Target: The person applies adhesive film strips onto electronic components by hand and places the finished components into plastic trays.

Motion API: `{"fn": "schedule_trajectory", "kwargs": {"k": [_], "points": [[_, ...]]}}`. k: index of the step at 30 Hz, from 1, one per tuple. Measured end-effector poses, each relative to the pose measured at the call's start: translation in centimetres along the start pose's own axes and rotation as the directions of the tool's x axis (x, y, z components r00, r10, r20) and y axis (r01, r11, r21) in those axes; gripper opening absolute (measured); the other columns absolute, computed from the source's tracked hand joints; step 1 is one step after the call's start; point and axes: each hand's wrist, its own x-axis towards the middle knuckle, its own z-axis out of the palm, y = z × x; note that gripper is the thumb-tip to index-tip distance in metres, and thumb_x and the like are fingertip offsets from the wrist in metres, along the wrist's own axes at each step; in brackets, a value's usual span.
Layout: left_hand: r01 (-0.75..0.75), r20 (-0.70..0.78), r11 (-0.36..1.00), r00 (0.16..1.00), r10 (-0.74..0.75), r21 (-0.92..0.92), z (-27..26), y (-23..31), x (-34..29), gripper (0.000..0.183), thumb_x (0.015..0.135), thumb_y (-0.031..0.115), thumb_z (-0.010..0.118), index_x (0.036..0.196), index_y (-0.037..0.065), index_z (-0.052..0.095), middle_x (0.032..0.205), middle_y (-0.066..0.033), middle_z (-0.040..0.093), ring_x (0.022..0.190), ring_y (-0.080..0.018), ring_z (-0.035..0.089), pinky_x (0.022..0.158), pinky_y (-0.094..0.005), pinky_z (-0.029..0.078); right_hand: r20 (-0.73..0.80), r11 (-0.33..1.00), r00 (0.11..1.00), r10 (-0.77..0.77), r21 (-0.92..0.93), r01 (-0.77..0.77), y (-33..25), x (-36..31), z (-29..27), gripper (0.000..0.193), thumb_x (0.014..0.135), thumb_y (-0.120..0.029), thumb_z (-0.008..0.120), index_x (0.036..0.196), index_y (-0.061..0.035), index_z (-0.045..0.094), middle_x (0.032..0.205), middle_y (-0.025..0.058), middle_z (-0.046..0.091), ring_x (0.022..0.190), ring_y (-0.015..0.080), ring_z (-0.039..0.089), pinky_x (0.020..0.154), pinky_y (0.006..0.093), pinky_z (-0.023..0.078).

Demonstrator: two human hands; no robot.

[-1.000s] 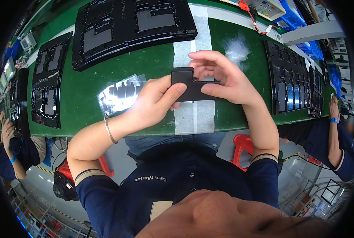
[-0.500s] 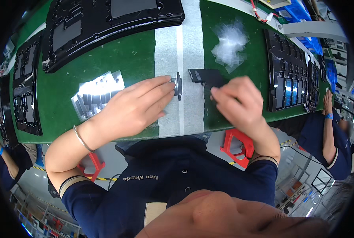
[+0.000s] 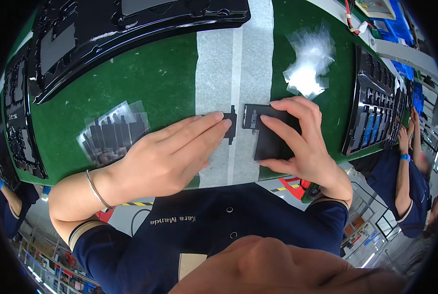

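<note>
My left hand [image 3: 165, 154] lies flat with its fingers stretched out together, the tips on a small black cut piece with narrow end tabs [image 3: 232, 128]. That piece lies on the pale strip [image 3: 214, 73] running across the green table. Just right of it, my right hand [image 3: 307, 142] holds a flat black rectangular part [image 3: 267, 147], thumb at the near edge and fingers at the far edge and on top. The part has a stepped corner with a small metallic connector on its left side. A narrow gap separates it from the cut piece.
Beside my left forearm lie fanned clear films carrying black cut pieces [image 3: 112, 136]. Loose clear films [image 3: 309, 66] are heaped at the far right. Stacked black trays [image 3: 99, 54] stand far left, another tray [image 3: 20, 122] at the left edge, and a compartment tray [image 3: 359, 112] right. Co-workers' arms show at both sides.
My right hand was blurred and curled at the black part; now its fingers span the part's edges. The part sits more squarely beside the strip. The whole view has shifted slightly.
</note>
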Motion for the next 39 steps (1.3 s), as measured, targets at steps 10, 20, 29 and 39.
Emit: {"fn": "schedule_trajectory", "kwargs": {"k": [10, 20, 29, 39], "points": [[-0.058, 0.032, 0.990, 0.998, 0.055, 0.127, 0.3, -0.2, -0.2, 0.034, 0.064, 0.007, 0.062, 0.093, -0.011, 0.060, 0.109, -0.0183, 0.055, 0.106, -0.0319, 0.053, 0.083, -0.0352, 0.051, -0.012, 0.997, 0.997, -0.073, 0.008, 0.073, -0.3, 0.4, 1.0, 0.062, 0.051, -0.030, 0.072, 0.109, -0.0101, 0.060, 0.115, 0.0118, 0.046, 0.100, 0.0298, 0.040, 0.082, 0.0395, 0.033], [-0.079, 0.061, 0.982, 0.996, 0.070, 0.169, 0.2, -0.5, -0.2, 0.036, 0.064, 0.006, 0.053, 0.095, -0.011, 0.059, 0.111, -0.0175, 0.054, 0.108, -0.0278, 0.052, 0.087, -0.0301, 0.048, -0.010, 0.995, 0.995, -0.096, 0.008, 0.096, -0.2, 0.4, 1.2, 0.061, 0.051, -0.030, 0.071, 0.108, -0.0095, 0.061, 0.114, 0.0123, 0.047, 0.098, 0.0289, 0.041, 0.081, 0.0378, 0.034], [-0.084, 0.088, 0.987, 0.993, 0.072, 0.136, -0.1, -0.4, -0.1, 0.029, 0.067, 0.007, 0.062, 0.091, -0.009, 0.061, 0.108, -0.0168, 0.056, 0.104, -0.0304, 0.054, 0.084, -0.0331, 0.052, -0.011, 0.995, 0.995, -0.100, 0.017, 0.100, -0.2, 0.4, 1.2, 0.060, 0.053, -0.031, 0.070, 0.108, -0.0094, 0.061, 0.114, 0.0123, 0.047, 0.097, 0.0287, 0.042, 0.080, 0.0380, 0.034], [-0.069, 0.078, 0.987, 0.995, 0.058, 0.143, -0.2, -0.4, 0.0, 0.027, 0.068, 0.006, 0.061, 0.091, -0.008, 0.062, 0.107, -0.0161, 0.057, 0.104, -0.0294, 0.055, 0.084, -0.0323, 0.051, -0.011, 0.995, 0.995, -0.098, 0.017, 0.098, -0.2, 0.5, 1.1, 0.057, 0.055, -0.031, 0.069, 0.106, -0.0091, 0.061, 0.114, 0.0123, 0.047, 0.097, 0.0284, 0.042, 0.079, 0.0376, 0.034]]}}
